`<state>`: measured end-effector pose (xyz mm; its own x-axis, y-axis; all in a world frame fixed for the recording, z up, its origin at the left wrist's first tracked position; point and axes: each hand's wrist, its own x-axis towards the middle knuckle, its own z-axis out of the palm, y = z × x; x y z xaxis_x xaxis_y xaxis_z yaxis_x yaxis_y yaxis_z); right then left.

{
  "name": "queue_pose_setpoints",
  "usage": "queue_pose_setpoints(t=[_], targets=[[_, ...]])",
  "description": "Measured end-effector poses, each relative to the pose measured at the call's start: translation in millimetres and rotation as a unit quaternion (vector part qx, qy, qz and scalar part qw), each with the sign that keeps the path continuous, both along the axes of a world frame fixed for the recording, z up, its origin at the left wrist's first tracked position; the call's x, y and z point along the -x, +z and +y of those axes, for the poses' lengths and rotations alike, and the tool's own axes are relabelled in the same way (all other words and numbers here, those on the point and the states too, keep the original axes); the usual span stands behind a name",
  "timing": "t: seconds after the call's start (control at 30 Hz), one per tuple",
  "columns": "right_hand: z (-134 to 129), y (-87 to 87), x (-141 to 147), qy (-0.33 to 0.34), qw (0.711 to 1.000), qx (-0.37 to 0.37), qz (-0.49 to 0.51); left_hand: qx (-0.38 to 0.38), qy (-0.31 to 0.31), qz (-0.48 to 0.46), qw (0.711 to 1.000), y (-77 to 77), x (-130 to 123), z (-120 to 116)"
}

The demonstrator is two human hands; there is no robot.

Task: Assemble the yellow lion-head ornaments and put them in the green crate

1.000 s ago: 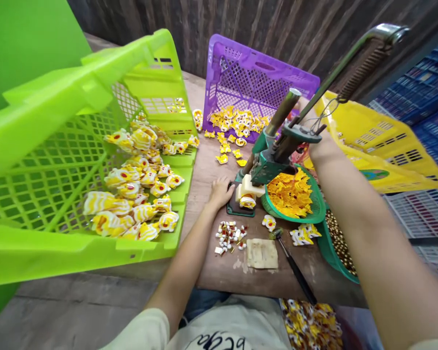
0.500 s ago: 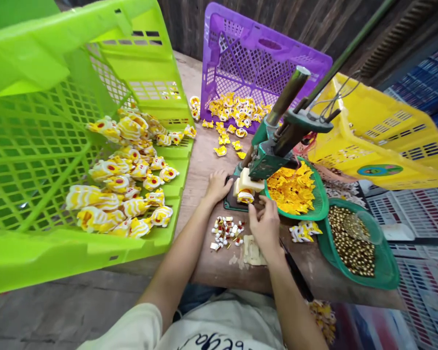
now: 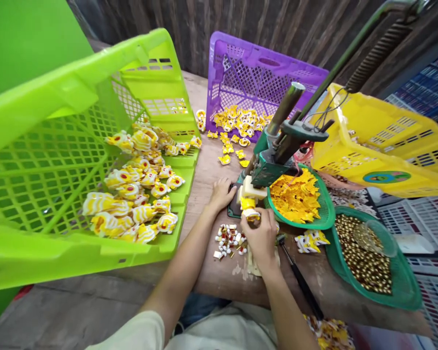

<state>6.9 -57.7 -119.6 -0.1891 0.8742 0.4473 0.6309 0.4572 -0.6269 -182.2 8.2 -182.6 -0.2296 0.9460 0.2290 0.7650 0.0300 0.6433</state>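
Found press (image 3: 266,169) on table (image 3: 207,163), with left crate (image 3: 7,260) holding figures (image 3: 131,187), rear crate (image 3: 277,62) behind, near basket (image 3: 327,210) then bead basket (image 3: 410,294) to right, small parts (image 3: 229,238) before it, hammer (image 3: 302,282) right of those.

The right hand (image 3: 261,239), reaching up behind the green press (image 3: 268,167) a second earlier and near the yellow-and-white piece (image 3: 250,215) half a second ago, now grips that piece, which sticks farther out from the pale block (image 3: 254,187). The hand and wrist partly cover the cloth (image 3: 253,267); the basket of gold beads (image 3: 405,288), earlier blocked by the arm, is in view.
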Motion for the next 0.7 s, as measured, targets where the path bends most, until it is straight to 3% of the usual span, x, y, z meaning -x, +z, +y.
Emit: queue_pose_setpoints(t=[0.07, 0.13, 0.3, 0.57, 0.7], targets=[[-14, 4.8, -12, 0.043, 0.995, 0.07, 0.061, 0.001, -0.002, 0.0, 1.0, 1.3, 1, 0], [-26, 9.0, -21, 0.082, 0.969, 0.164, 0.164, 0.004, -0.006, 0.0, 1.0, 2.1, 1, 1], [-46, 17.6, -28, 0.142, 0.841, 0.363, 0.374, 0.011, 0.002, -0.003, 1.0, 2.2, 0, 0], [-52, 43.0, -17, 0.163, 0.669, 0.492, 0.533, 0.019, 0.005, -0.002, 1.0, 12.6, -3, -5], [-51, 50.5, -17, 0.144, 0.571, 0.559, 0.583, 0.013, 0.0, -0.005, 1.0, 10.0, -2, -2]])
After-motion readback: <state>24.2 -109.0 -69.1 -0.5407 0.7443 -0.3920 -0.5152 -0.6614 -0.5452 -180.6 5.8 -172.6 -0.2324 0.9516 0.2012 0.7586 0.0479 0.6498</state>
